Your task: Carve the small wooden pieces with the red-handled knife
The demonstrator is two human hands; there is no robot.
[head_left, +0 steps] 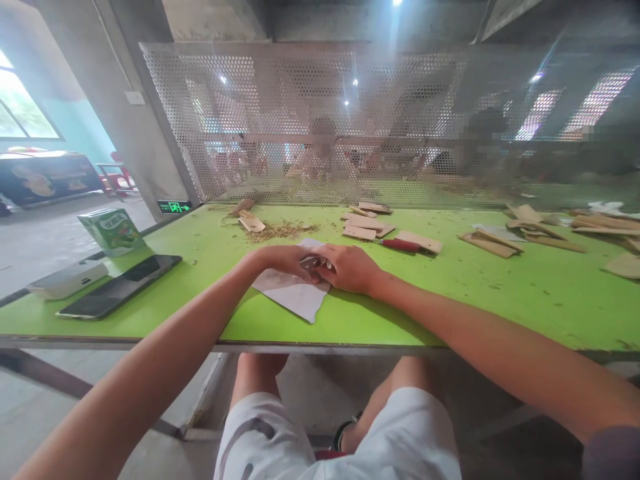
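Head view: left hand [286,257] and right hand [353,268] are resting with fingers together over white paper [296,295]; whether either grip is clamping anything, the overlapping fingers are hiding. The paper is lying on the green surface [500,300], partly beneath both hands. Beyond, wood shavings [287,231], a red-handled tool [400,245] and flat wooden pieces [367,225] are lying; leftward, a dark phone [123,287] is lying and a green box [111,231] is standing.

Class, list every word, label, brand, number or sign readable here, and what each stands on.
No words or numbers are legible.
Exit sign: running figure and right-pointing arrow; any characters beside them are too small to read.
Green box: pale lettering, too blurred to read.
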